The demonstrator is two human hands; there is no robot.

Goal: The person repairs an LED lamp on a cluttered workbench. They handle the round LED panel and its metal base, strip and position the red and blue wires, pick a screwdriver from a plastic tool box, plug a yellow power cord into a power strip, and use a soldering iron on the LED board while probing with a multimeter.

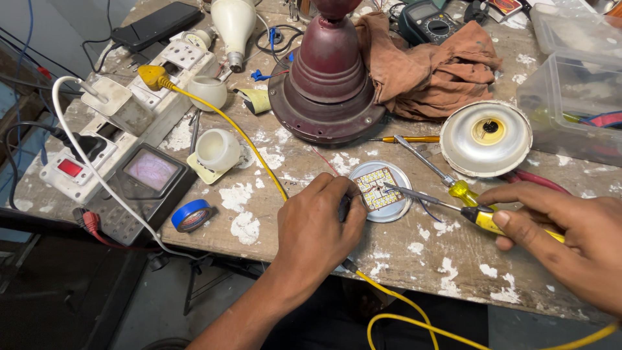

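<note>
A round metal plate with an LED board (380, 190) lies on the worn wooden bench (414, 259). My left hand (321, 230) rests at its left edge, fingers curled on a thin probe or wire end touching the board; a yellow cable (389, 304) runs out beneath the wrist. My right hand (564, 236) grips a yellow-handled screwdriver (483, 217), its metal tip laid on the board. A second yellow-handled screwdriver (431, 165) lies loose just above it.
A dark red fan housing (327, 78) and brown rag (427, 71) sit behind. Left are an analog meter (146, 185), switchboard (97, 129), blue tape roll (192, 214), white bulb domes (217, 149). Right: round aluminium reflector (486, 137), clear plastic boxes (573, 97).
</note>
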